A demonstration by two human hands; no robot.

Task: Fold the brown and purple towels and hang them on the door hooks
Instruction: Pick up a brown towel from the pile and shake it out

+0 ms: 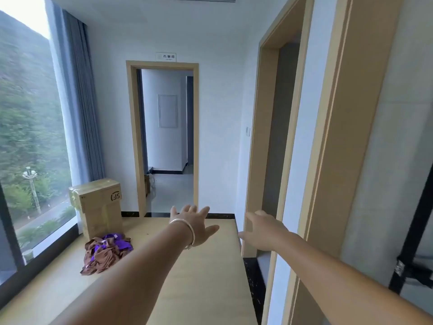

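Both bare hands reach forward over the pale wooden table top (201,277) with nothing in them. On the left hand (195,225) the fingers are spread wide and nearly straight, pointing toward 12 o'clock, the thumb splayed out toward 3 o'clock; a thin silver bangle (187,231) circles its wrist. On the right hand (263,231) the fingers are also relaxed and spread, the back of the hand up, the thumb stretched toward 9 o'clock; it hovers at the table's right edge, close to the light wooden door frame (253,160), and whether it touches anything cannot be told.

At about 9 o'clock from the left hand, well apart from both hands, a crumpled heap of brown and purple towels (106,253) lies on the table near the large glass window (28,137). The heap is bunched, with no clear fold; its long axis runs roughly from 7 o'clock to 1 o'clock, the purple cloth mostly at the far end and the brown at the near end. Just beyond it, at 12 o'clock from the heap, an upright taped cardboard box (100,205) stands beside grey curtains (82,102). Straight ahead an open wood-trimmed doorway (164,137) has a small white sign (166,57) above it.
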